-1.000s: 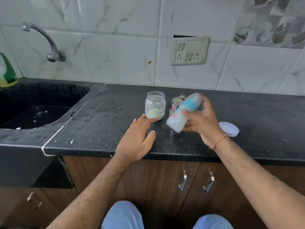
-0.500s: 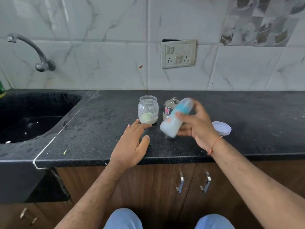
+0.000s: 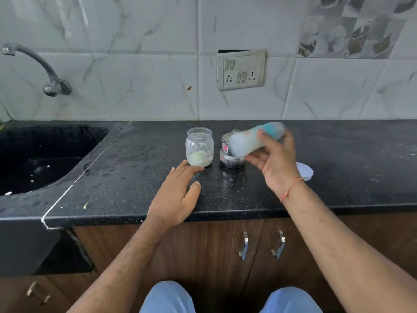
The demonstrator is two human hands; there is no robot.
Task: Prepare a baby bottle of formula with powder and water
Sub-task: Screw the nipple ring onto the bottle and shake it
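Note:
My right hand (image 3: 276, 164) grips a baby bottle (image 3: 248, 142) with a blue collar, held nearly on its side above the counter and blurred by motion; milky white liquid fills it. My left hand (image 3: 178, 197) rests flat on the black counter (image 3: 126, 177), fingers straight, fingertips just short of a lidless glass jar (image 3: 199, 146) with pale powder at its bottom. A small steel pot (image 3: 230, 154) with a lid stands right of the jar, partly behind the bottle.
A white lid (image 3: 305, 171) lies on the counter behind my right wrist. A black sink (image 3: 40, 159) with a wall tap (image 3: 33, 66) is at the left. A switch-and-socket plate (image 3: 241, 69) is on the tiled wall. Cabinet doors with metal handles (image 3: 261, 245) are below the counter edge.
The bottle in my right hand has swung from tilted base-down to nearly level and higher, blurred as it shakes. My left hand stays flat on the counter.

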